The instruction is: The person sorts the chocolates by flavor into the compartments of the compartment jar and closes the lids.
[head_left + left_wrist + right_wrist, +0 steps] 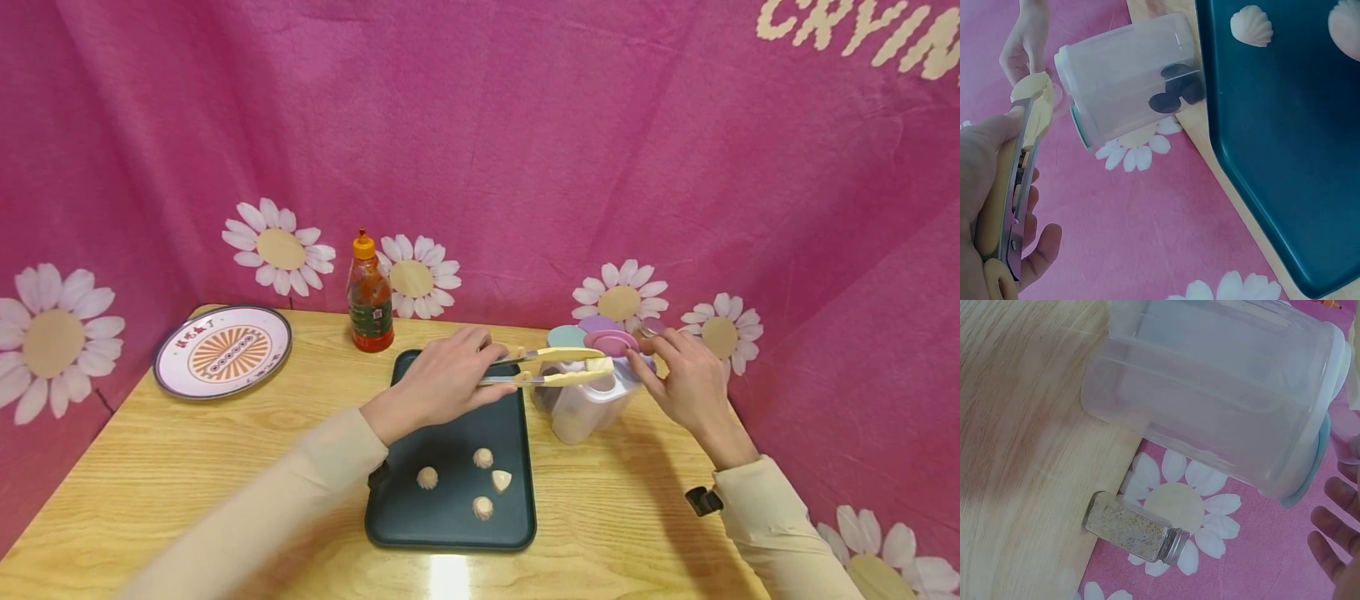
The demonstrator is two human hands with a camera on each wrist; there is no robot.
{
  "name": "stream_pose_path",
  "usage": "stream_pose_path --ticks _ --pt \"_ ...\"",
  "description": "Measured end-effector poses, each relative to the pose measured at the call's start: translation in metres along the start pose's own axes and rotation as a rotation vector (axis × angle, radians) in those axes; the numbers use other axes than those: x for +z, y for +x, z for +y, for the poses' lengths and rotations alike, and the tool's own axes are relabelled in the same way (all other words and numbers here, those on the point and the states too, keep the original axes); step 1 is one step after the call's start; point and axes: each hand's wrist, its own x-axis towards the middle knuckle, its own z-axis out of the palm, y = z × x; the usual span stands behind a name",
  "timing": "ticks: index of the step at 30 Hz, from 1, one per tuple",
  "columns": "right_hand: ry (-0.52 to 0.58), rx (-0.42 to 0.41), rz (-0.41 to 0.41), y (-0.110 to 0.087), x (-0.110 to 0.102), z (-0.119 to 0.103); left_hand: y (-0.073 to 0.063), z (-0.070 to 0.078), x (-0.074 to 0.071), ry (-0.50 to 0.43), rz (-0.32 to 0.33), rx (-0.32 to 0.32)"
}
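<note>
My left hand (450,375) grips metal tongs (1013,181) with pale yellow handles and tips. Between the tong tips sits a small cream-coloured piece (599,372), held just over a translucent divided container (588,412). Several dark round pieces (1175,87) lie inside one compartment. My right hand (686,379) pinches the edge of a raised pink lid (611,342) on top of the container. Teal (566,336) and purple (597,323) lids show behind it. In the right wrist view only the fingers (1335,519) of that hand appear, beside the lids.
A dark tray (450,529) bears several shell-like pieces (427,477). The sauce bottle (371,304) stands behind it, with a patterned plate (222,352) at the far left. A seasoning jar (1129,528) stands near the container. Pink floral cloth (480,167) encloses the wooden table (315,367).
</note>
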Motion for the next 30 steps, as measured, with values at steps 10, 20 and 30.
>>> stream_pose_path --ticks 10,20,30 --pt "-0.004 0.013 -0.008 -0.001 -0.001 0.001 0.006 0.002 0.011 -0.011 -0.018 0.000" --pt "-0.004 0.023 -0.015 0.000 0.001 0.000 -0.004 -0.001 0.009 -0.007 -0.018 -0.025" --pt "0.008 0.019 0.010 -0.001 0.001 0.001 -0.042 -0.018 -0.001 0.015 -0.019 -0.064"
